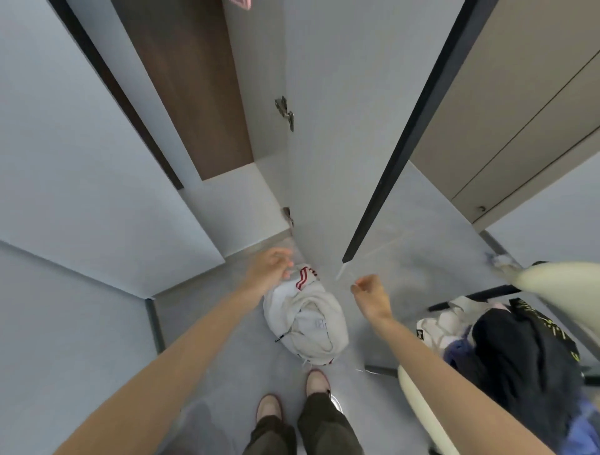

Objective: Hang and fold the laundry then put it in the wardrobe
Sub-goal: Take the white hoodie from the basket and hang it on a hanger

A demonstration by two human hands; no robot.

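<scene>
A crumpled white hoodie point(308, 321) with red stripes lies in a heap on the grey floor in front of my feet. My left hand point(268, 271) hovers over its striped edge with the fingers spread and blurred; I cannot tell whether they touch the cloth. To the right of the heap, my right hand point(370, 294) is held up with curled fingers, thumb against forefinger. A thin pale line shows by its fingertips, and whether the hand pinches it is unclear. The wardrobe point(207, 107) stands open ahead, brown inside.
An open wardrobe door point(331, 136) with hinges stands edge-on just ahead, its dark edge point(399, 152) to the right. A pink hanger point(242, 3) shows at the top. A rack with dark and white laundry point(506, 350) stands at the right. My feet point(292, 396) are below.
</scene>
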